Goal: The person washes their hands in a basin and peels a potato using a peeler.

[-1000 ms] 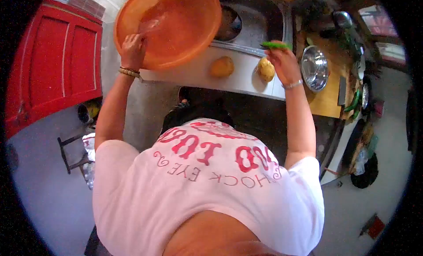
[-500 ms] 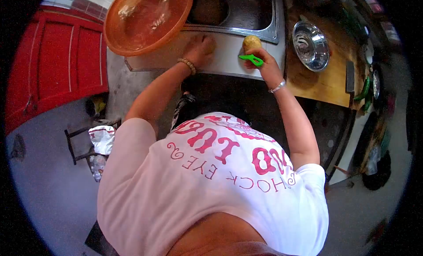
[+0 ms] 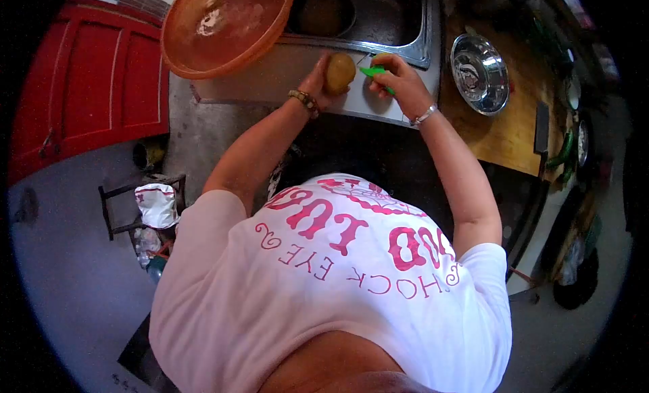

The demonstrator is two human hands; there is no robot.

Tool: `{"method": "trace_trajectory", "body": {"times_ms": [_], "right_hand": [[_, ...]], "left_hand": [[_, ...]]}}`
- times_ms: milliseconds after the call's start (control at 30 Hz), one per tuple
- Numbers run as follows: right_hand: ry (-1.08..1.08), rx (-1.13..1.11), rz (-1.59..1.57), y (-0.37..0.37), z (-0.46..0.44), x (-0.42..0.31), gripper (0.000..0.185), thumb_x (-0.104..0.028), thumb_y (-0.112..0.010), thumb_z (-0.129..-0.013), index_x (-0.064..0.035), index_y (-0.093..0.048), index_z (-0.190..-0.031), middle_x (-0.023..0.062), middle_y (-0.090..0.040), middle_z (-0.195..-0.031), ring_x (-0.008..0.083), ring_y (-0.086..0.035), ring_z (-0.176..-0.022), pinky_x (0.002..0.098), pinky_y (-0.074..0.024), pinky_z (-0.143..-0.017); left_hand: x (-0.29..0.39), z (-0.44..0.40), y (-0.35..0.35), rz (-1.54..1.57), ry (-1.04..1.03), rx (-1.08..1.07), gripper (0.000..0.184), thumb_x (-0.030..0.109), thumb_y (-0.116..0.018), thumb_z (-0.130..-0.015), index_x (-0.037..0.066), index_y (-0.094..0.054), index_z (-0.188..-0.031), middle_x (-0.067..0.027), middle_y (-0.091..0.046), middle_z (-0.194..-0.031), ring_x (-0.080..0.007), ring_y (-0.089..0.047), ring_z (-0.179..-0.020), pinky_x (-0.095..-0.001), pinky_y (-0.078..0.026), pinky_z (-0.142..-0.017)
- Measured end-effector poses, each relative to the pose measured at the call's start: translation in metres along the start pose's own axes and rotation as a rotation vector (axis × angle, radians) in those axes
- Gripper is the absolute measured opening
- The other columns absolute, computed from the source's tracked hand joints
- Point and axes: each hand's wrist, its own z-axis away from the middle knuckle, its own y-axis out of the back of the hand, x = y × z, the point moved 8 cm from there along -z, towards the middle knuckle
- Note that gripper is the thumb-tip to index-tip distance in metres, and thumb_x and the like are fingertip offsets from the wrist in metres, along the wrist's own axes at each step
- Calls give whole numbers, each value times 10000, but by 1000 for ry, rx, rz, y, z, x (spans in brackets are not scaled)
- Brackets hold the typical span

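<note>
In my left hand [image 3: 315,80] is a round brownish-yellow potato [image 3: 340,73], held over the pale counter edge [image 3: 365,108] in front of the sink. My right hand [image 3: 400,81], just to its right, grips a bright green peeler [image 3: 376,72] that points toward the potato; a small gap separates the two. Behind my right fingers a second potato [image 3: 382,58] is partly hidden, at the sink's near rim.
A big orange basin [image 3: 186,67] stands left of the metal sink [image 3: 422,28], which has a dark round bowl [image 3: 351,18] inside. To the right, a steel bowl [image 3: 499,99] and a dark knife-like blade [image 3: 541,127] lie on a wooden board [image 3: 480,136]. Green peppers [image 3: 563,150] lie beyond.
My left hand has moved right and turned, so that a potato now shows in it. My right hand has turned the peeler toward it and covers more of the other potato.
</note>
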Motion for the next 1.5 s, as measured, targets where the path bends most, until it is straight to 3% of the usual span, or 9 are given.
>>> {"method": "trace_trajectory", "body": {"times_ms": [100, 167, 300, 400, 633, 700, 800, 1000, 1500], "right_hand": [[104, 49, 472, -7, 1, -12, 387, -40, -590, -766, -66, -471, -1134, 156, -568, -1016, 252, -625, -800, 332, -519, -641], [455, 171, 949, -7, -10, -27, 358, -23, -569, -766, -79, -474, -1107, 167, -585, -1002, 299, -612, -820, 362, -504, -717], [722, 252, 1186, -18, -10, -13, 295, -86, -531, -809, -118, -493, -1100, 164, -604, -942, 323, -596, -844, 400, -490, -723], [377, 250, 1367, -28, -6, 1, 281, -127, -514, -831, -149, -510, -1111, 154, -600, -910, 322, -595, -803, 422, -488, -676], [483, 347, 1286, -31, -13, 14, 256, -197, -502, -867, -184, -525, -1121, 145, -614, -825, 320, -600, -752, 412, -489, -613], [515, 324, 1211, -33, -17, 16, 243, -207, -499, -872, -170, -534, -1110, 155, -616, -817, 332, -596, -760, 418, -484, -621], [376, 236, 1246, -40, -22, 14, 266, -151, -480, -852, -134, -513, -1116, 180, -595, -904, 352, -578, -830, 453, -477, -668], [440, 376, 1326, -44, -16, 16, 235, -237, -479, -879, -155, -547, -1089, 172, -610, -818, 347, -590, -736, 439, -473, -624], [288, 406, 1270, -56, 15, 35, 239, -205, -488, -866, -182, -534, -1099, 158, -564, -841, 354, -589, -726, 455, -483, -601]], "left_hand": [[0, 7, -4, -5, -12, 2, 510, 550, -431, -856, 127, -492, -1135, -77, -576, -1043, -229, -563, -918, -401, -495, -693], [3, 8, -8, -17, -29, -2, 502, 543, -448, -852, 127, -495, -1128, -79, -575, -1035, -232, -561, -918, -403, -495, -695], [3, 17, -13, -5, -56, 54, 489, 529, -498, -835, 128, -498, -1116, -82, -564, -1032, -240, -555, -905, -409, -494, -700], [3, 17, -11, -21, -59, 6, 584, 501, -556, -814, 99, -415, -1213, -114, -473, -1186, -258, -487, -1066, -423, -477, -816], [2, 13, -8, -124, -109, 52, 591, 527, -487, -844, 67, -411, -1207, -112, -500, -1147, -232, -535, -998, -368, -483, -818], [3, 8, -12, -165, -168, -4, 619, 660, -432, -789, 122, -517, -1082, -50, -565, -928, -203, -551, -808, -360, -487, -671], [5, -2, -6, -196, -196, 12, 610, 654, -427, -799, 116, -531, -1067, -45, -576, -928, -190, -560, -787, -349, -487, -671], [9, -15, 3, -181, -236, 76, 548, 541, -478, -839, 60, -515, -1099, -101, -564, -980, -199, -575, -815, -312, -491, -682], [11, 14, -31, -28, -212, 317, 716, 648, -326, -831, 53, -476, -1198, -125, -539, -1118, -251, -551, -944, -376, -465, -785]]}}
